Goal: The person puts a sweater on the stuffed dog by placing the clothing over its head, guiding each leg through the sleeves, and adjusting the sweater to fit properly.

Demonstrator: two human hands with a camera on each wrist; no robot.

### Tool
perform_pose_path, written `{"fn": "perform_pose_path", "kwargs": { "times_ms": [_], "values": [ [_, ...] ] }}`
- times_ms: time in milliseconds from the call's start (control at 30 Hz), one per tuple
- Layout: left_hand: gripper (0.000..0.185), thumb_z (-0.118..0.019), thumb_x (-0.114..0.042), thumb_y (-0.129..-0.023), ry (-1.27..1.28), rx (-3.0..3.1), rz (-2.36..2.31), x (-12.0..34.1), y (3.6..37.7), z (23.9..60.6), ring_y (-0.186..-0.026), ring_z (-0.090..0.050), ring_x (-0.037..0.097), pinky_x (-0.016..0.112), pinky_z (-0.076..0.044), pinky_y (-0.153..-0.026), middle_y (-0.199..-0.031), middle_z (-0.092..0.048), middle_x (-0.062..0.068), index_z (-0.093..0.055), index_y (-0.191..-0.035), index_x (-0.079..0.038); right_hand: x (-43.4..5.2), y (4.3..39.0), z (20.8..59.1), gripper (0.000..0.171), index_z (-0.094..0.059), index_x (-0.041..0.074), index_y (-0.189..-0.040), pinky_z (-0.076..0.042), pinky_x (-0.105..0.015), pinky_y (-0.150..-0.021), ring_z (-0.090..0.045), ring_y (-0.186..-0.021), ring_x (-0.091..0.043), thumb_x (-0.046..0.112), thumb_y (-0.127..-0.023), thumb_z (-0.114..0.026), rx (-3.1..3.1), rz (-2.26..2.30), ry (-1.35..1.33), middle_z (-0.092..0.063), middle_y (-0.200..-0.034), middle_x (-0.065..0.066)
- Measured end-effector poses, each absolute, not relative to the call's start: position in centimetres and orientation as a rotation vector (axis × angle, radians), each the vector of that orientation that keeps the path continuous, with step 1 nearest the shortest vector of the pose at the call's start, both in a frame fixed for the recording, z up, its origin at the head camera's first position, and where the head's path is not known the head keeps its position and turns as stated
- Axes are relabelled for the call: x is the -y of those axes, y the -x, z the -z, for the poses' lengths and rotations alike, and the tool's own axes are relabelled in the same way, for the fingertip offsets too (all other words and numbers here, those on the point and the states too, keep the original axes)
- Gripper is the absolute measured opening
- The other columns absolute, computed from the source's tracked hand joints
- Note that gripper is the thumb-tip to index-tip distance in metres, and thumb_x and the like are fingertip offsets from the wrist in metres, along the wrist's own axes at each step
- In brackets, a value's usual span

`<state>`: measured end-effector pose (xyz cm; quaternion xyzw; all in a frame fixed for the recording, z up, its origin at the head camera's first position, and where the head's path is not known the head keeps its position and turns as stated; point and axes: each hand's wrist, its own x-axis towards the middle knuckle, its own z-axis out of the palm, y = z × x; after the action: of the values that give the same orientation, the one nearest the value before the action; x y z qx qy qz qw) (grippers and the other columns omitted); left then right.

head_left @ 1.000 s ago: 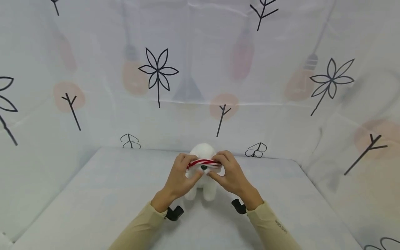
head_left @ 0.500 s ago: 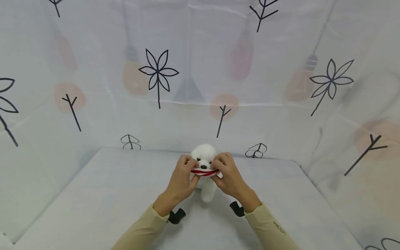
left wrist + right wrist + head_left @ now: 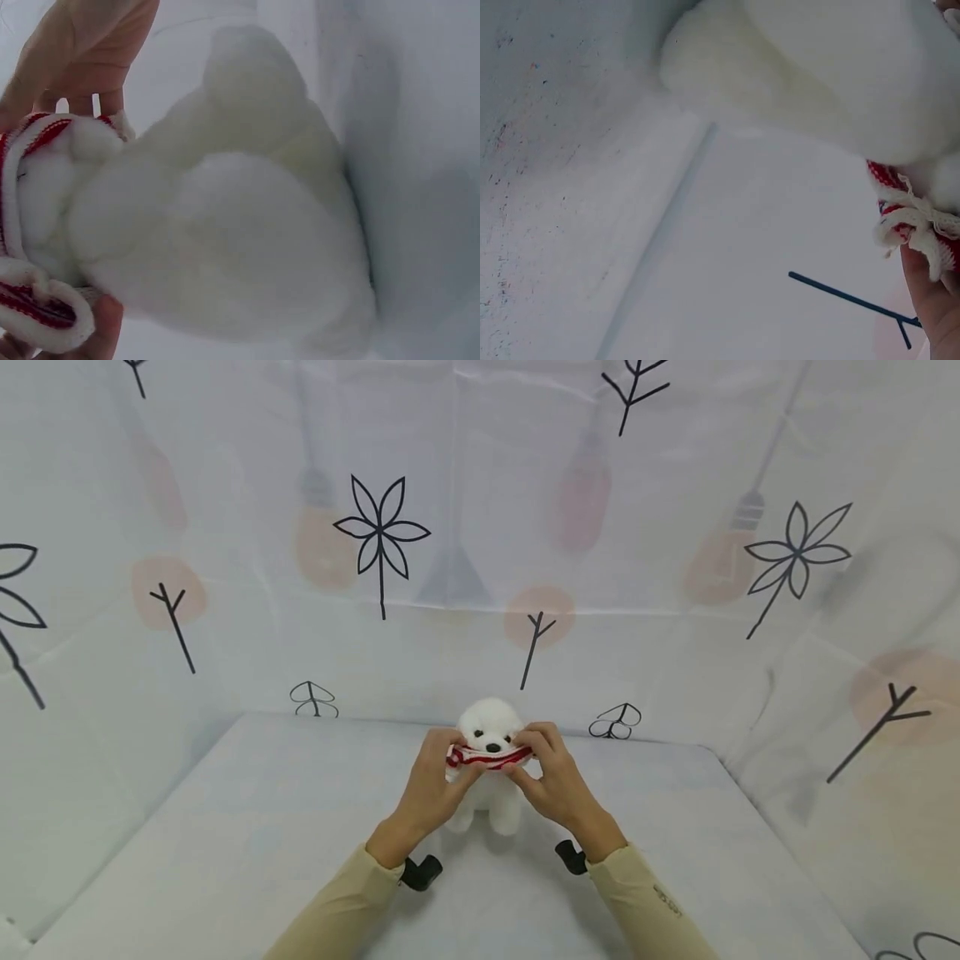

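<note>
A white plush dog [image 3: 491, 718] stands upright on the table, its dark eyes and nose showing. A red-and-white knitted band [image 3: 489, 762] runs across its face just below the nose. My left hand [image 3: 433, 783] pinches the band at the dog's left-of-view cheek, with the thumb under the muzzle. At the other cheek, my right hand [image 3: 557, 781] pinches the band's other side in the same way. In the left wrist view the band [image 3: 13, 187] curves round the muzzle. A tied bow of cord on the band [image 3: 922, 217] shows in the right wrist view beside the fingers.
The table [image 3: 262, 860] has a pale cloth on it. Behind stands a white curtain [image 3: 465, 652] printed with line-drawn flowers and twigs. Black wrist devices [image 3: 422, 872] stick out under both wrists, close over the table.
A second ago the band covered the dog's eyes; by half a second ago it had come down below the nose. Since then both hands have risen slightly and the thumbs have spread toward the muzzle.
</note>
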<state>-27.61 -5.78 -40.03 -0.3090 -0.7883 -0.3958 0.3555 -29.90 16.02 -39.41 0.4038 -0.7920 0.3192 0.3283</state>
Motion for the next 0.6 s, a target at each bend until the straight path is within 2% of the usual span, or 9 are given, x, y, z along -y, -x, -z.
{"fn": "perform_pose_path", "kwargs": {
  "times_ms": [100, 200, 300, 467, 600],
  "values": [
    [0.036, -0.076, -0.023, -0.082, 0.759, 2.056, 1.048, 5.7, 27.6, 40.0, -0.086, -0.047, 0.015, 0.026, -0.045, -0.068, -0.098, -0.049, 0.006, -0.051, -0.1, -0.004, -15.9, 29.9, 39.3, 0.04, -0.056, 0.007, -0.105, -0.048, -0.031, -0.075, -0.052, -0.09, -0.015, 0.044, -0.091, -0.058, 2.051, -0.857, -1.047, -0.047, -0.109, -0.008],
    [0.033, -0.078, -0.026, -0.08, 0.726, 2.12, 1.084, 5.7, 27.4, 40.1, -0.078, -0.049, 0.011, 0.022, -0.046, -0.063, -0.093, -0.049, 0.004, -0.052, -0.09, -0.008, -15.9, 29.8, 39.4, 0.029, -0.055, 0.01, -0.096, -0.048, -0.03, -0.073, -0.051, -0.085, -0.012, 0.035, -0.089, -0.067, 2.078, -0.917, -1.027, -0.046, -0.099, -0.003],
    [0.033, -0.079, -0.029, -0.079, 0.71, 2.16, 1.11, 5.7, 27.3, 40.3, -0.071, -0.051, 0.009, 0.021, -0.047, -0.059, -0.088, -0.05, 0.002, -0.052, -0.084, -0.011, -16.1, 29.8, 39.6, 0.025, -0.055, 0.013, -0.09, -0.049, -0.03, -0.07, -0.05, -0.082, -0.009, 0.027, -0.084, -0.074, 2.109, -0.974, -1.013, -0.046, -0.092, 0.001],
    [0.031, -0.08, -0.025, -0.078, 0.7, 2.157, 1.119, 5.7, 27.3, 40.4, -0.072, -0.052, 0.012, 0.022, -0.048, -0.06, -0.09, -0.05, 0.003, -0.053, -0.082, -0.011, -16.0, 30.2, 40.1, 0.025, -0.053, 0.012, -0.08, -0.048, -0.027, -0.067, -0.05, -0.08, -0.011, 0.02, -0.08, -0.078, 2.1, -0.988, -1.068, -0.048, -0.093, 0.001],
    [0.027, -0.078, -0.021, -0.08, 0.687, 2.147, 1.104, 5.7, 27.3, 40.5, -0.075, -0.052, 0.013, 0.023, -0.048, -0.061, -0.092, -0.051, 0.004, -0.054, -0.086, -0.008, -15.6, 30.3, 40.6, 0.024, -0.052, 0.009, -0.083, -0.049, -0.026, -0.069, -0.051, -0.083, -0.013, 0.015, -0.082, -0.076, 2.096, -0.964, -1.102, -0.048, -0.094, -0.002]
  ]
}}
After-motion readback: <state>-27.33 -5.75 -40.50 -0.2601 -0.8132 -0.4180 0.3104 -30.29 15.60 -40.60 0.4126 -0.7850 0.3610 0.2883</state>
